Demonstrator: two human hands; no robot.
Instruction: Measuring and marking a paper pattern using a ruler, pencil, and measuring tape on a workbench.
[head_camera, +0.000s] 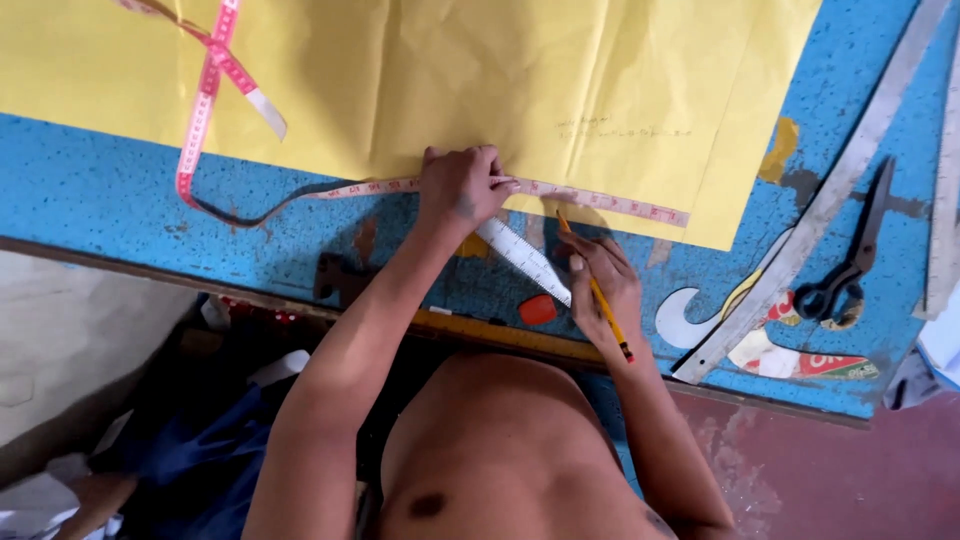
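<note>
A large sheet of yellow paper lies on a blue table. A pink measuring tape runs along the paper's near edge. My left hand presses the tape down on that edge. My right hand holds a yellow pencil with its tip at the paper's edge beside the tape. A white ruler lies slanted between the two hands.
A long curved metal ruler and black scissors lie at the right. A small orange eraser sits near the table's front edge. Cloth and scraps lie on the floor at the lower left.
</note>
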